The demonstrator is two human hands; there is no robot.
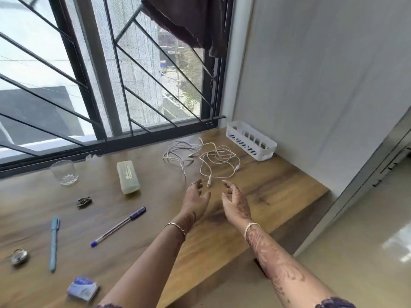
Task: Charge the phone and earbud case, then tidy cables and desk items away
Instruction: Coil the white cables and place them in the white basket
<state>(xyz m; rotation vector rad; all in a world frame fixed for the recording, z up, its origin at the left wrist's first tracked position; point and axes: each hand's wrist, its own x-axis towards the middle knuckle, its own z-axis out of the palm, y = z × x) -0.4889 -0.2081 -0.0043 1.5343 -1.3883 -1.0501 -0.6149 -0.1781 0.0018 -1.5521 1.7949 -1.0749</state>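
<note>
Two tangled white charging cables (206,157) lie on the wooden desk (278,187) near its far right corner. My left hand (195,198) and my right hand (234,198) hover side by side just in front of the cables, fingers apart, holding nothing. One cable plug lies between the fingertips of both hands. A white slotted plastic basket (251,140) stands against the wall behind the cables. No phone or earbud case shows in this view.
On the desk's left half lie a pale yellow-green case (128,177), a drinking glass (64,173), a purple-capped pen (119,226), a light blue pen (53,243), a small dark hair clip (84,202), a round metal item (19,257) and a blue packet (83,288). A barred window runs along the back.
</note>
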